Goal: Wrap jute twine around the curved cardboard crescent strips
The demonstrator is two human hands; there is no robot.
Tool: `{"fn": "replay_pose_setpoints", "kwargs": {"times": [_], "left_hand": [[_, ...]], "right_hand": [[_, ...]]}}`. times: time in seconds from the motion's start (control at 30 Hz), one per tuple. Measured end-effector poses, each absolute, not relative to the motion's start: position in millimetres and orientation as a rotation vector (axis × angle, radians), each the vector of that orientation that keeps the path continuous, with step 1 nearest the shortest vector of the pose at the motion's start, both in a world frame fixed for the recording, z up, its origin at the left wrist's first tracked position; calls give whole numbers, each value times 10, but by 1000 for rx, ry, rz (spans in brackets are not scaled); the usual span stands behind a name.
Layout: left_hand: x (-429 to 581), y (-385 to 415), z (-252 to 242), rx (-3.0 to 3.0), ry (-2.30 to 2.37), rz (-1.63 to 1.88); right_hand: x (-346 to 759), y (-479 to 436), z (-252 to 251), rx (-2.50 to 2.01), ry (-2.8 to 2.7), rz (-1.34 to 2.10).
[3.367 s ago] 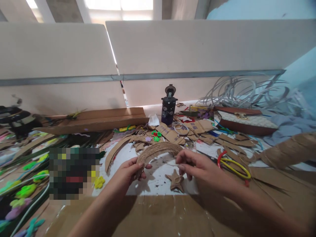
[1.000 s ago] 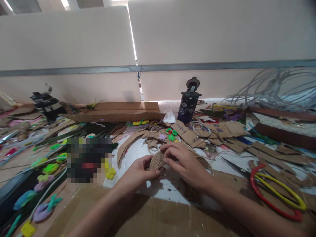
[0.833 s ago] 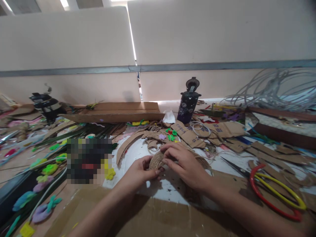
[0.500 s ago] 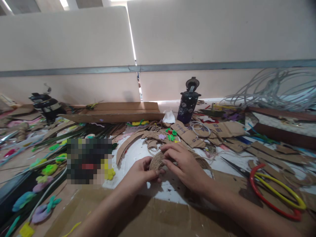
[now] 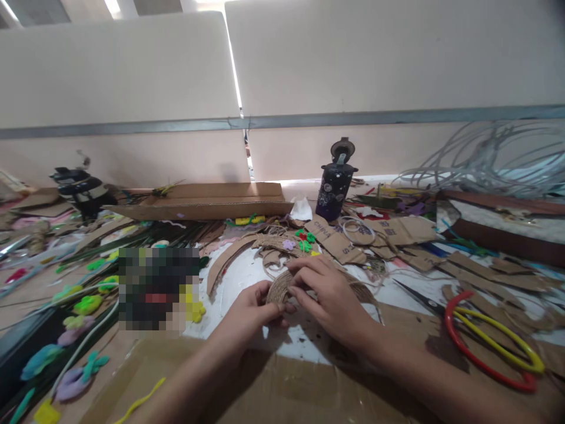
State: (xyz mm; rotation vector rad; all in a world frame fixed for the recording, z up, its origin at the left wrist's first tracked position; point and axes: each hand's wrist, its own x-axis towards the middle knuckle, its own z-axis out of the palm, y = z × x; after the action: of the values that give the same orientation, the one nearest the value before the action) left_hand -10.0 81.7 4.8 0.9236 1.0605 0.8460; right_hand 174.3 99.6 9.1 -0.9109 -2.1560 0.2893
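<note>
My left hand point(image 5: 249, 309) and right hand point(image 5: 329, 297) both pinch the jute-wrapped arc point(image 5: 279, 287) at its left end, just above the white surface point(image 5: 247, 277), near the scissors point(image 5: 481, 330).

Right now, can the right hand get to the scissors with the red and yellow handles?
Probably yes. The scissors lie flat just right of the right hand, with only flat cardboard scraps between. It would first have to let go of the twine-wrapped arc, which the left hand grips too.
</note>
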Motion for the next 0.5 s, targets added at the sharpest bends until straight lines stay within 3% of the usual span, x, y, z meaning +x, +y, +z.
{"fn": "replay_pose_setpoints", "kwargs": {"times": [0.5], "left_hand": [[-73, 811, 137, 937, 1124, 820]], "right_hand": [[1766, 993, 88, -955, -2169, 204]]}}
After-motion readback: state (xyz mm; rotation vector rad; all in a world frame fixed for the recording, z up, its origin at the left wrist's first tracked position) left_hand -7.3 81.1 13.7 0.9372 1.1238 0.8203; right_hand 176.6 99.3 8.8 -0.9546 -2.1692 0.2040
